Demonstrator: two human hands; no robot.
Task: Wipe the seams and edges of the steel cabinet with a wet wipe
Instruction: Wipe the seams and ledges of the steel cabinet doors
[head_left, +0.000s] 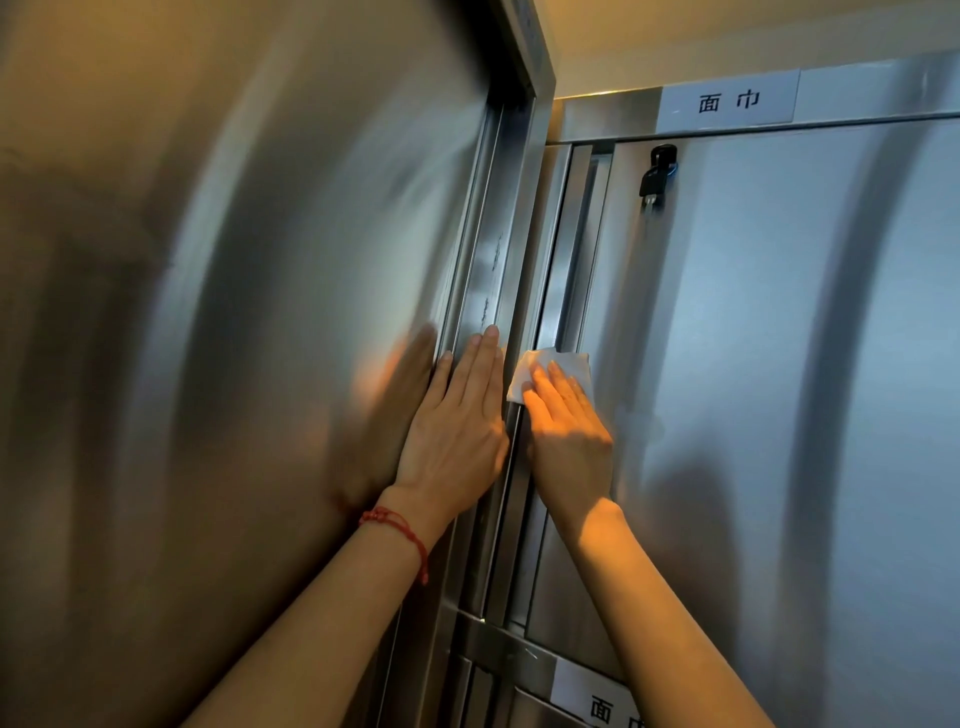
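Wet wipe (550, 371) lies under right hand (566, 431), left hand (457, 431) just beside.

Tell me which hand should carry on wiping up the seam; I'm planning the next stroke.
The right hand. It already presses the wipe flat against the cabinet edge beside the seam. The left hand lies bare on the adjoining door frame, apparently bracing, with nothing to wipe with.

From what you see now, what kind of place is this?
Probably a towel or linen store: steel cabinets with locked doors, a key in one lock, and labels reading "面巾" (face towel). The right hand presses a wipe to a seam.
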